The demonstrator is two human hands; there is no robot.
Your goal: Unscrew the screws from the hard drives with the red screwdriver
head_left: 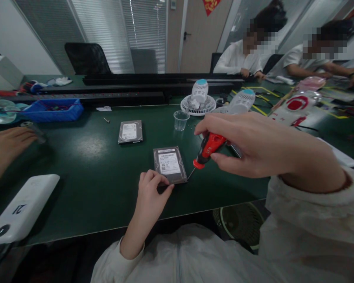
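Observation:
A hard drive (pixel 169 163) with a white label lies on the green table in front of me. My left hand (pixel 153 192) grips its near left edge between thumb and fingers. In my right hand (pixel 247 143) is a red and black screwdriver (pixel 211 147), held by the handle and tilted. Its thin tip touches or nearly touches the drive's near right corner; I cannot tell which. A second hard drive (pixel 130 131) lies farther off to the left. Beyond the nearer drive stands a clear plastic cup (pixel 181 121), with tiny bits beside it.
At left are a white power bank (pixel 23 208), a blue tray (pixel 54 110) and another person's hand (pixel 11 141). White fan parts (pixel 199 98) stand at the back. Two co-workers sit far right. A basket (pixel 238 224) is below the table's front edge.

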